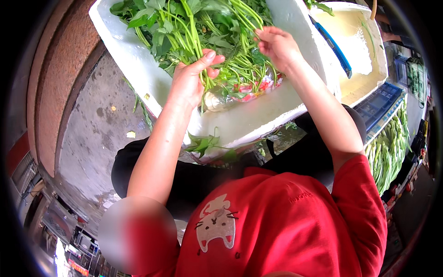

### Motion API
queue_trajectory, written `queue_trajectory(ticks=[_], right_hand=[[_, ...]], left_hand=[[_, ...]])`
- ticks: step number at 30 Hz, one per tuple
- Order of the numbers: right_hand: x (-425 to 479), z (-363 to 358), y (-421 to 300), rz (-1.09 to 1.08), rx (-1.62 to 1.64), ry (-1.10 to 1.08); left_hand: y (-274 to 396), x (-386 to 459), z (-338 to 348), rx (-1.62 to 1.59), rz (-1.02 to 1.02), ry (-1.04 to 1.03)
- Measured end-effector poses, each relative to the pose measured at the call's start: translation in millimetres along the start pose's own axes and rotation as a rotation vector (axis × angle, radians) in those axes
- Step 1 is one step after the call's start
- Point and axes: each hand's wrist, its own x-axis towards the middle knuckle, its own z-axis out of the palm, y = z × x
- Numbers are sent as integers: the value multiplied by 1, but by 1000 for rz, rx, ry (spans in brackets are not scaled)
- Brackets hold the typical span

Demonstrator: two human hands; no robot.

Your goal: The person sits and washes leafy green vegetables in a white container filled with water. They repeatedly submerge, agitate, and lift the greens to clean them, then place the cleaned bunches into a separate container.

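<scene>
A white foam box [138, 74] in front of me holds a heap of leafy green vegetable stems [221, 38]. My left hand [197, 72], at the picture's left of the two, grips a bundle of long green stems [192, 31] between thumb and fingers. At the upper right, my right hand [277, 45] pinches the ends of several thin stems [247, 15] that run up to the left. Below the heap, a clear and red plastic wrapping [254, 90] lies at the near end of the box.
A second foam box [377, 62] on the right holds liquid, with a blue-handled tool [334, 46] across its edge. Beside it are a blue plastic crate [377, 102] and a pile of long green beans [387, 149]. Loose leaves [206, 143] hang below the near rim.
</scene>
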Motion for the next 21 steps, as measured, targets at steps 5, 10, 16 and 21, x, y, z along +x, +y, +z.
queue_trajectory(ticks=[5,10,16,21], right_hand=[[-3,-9,28,214,189,-139],[-28,20,30,23,14,-235],[-23,18,21,30,38,-173],[-19,12,27,172,254,-132]], left_hand=[[-13,7,-16,77,-28,69],[-21,3,-4,405,43,81],[-16,8,-4,170,13,241],[-14,4,-1,-175,-56,55]])
